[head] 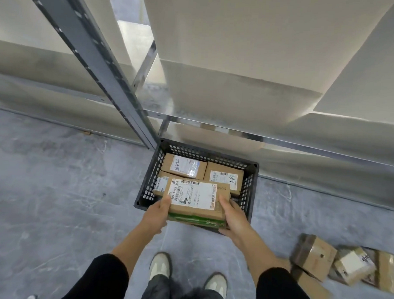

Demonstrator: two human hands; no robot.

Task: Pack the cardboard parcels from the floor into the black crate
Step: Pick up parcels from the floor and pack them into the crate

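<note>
Hovering over the black crate [250, 188], the parcel [196, 199] sits gripped between both hands [157, 215] [233, 216].

One black crate [249, 187], three packed parcels [184, 167] inside, one held parcel [196, 198], at least three floor parcels [314, 256], one left hand [157, 213], one right hand [235, 216], two shoes [160, 264].

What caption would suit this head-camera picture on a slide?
The left hand and right hand hold a labelled parcel over the partly filled black crate; more parcels wait on the floor.
</note>
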